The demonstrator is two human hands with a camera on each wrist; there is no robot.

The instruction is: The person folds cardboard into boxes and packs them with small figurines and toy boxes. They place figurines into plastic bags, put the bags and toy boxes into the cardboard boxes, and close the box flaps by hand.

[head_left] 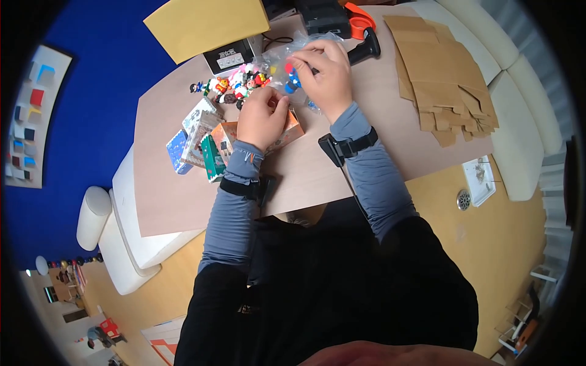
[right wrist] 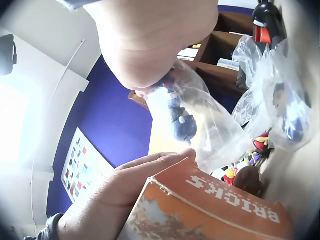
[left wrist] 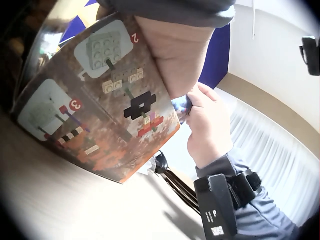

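Observation:
My right hand pinches the top of a clear bag between thumb and fingers. Inside the bag is a blue figure, hanging below the right fingertips in the right wrist view. My left hand is over an orange printed box, lower and to the left of the right hand. From the right wrist, the left hand shows loosely extended fingers close to the bag's lower edge; its thumb is hidden by the box. The left wrist view shows brick pictures on the box.
Small colourful figures lie in a pile beyond my left hand. White, blue and green boxes stand left of it. Behind are a yellow sheet and a black box. Flattened cardboard and a black-handled tool lie to the right.

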